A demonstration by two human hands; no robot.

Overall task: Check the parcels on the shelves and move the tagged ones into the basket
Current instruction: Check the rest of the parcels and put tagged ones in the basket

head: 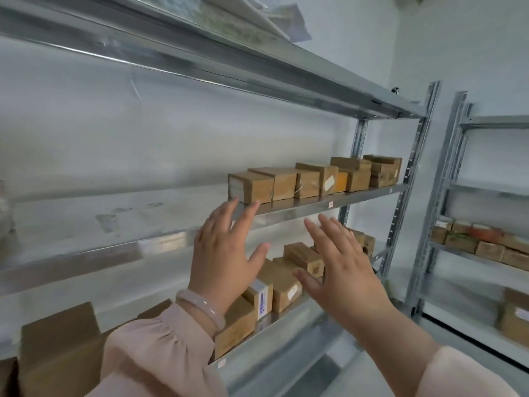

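Note:
A row of brown cardboard parcels point(315, 179) stands at the right end of the middle metal shelf point(366, 196); one parcel point(329, 183) carries a pale tag on its front. More brown parcels point(286, 287) lie on the lower shelf, some with white labels. My left hand point(223, 253), with a pale bangle on the wrist, is raised with fingers spread, its fingertips just below the leftmost parcel point(252, 187). My right hand point(340, 270) is raised beside it, fingers apart, in front of the lower parcels. Both hands hold nothing. No basket is in view.
The left part of the middle shelf point(114, 222) is bare metal. A larger cardboard box point(60, 348) sits at lower left. A second metal rack point(486, 247) with more parcels stands at right. Papers lie on the top shelf point(257, 27).

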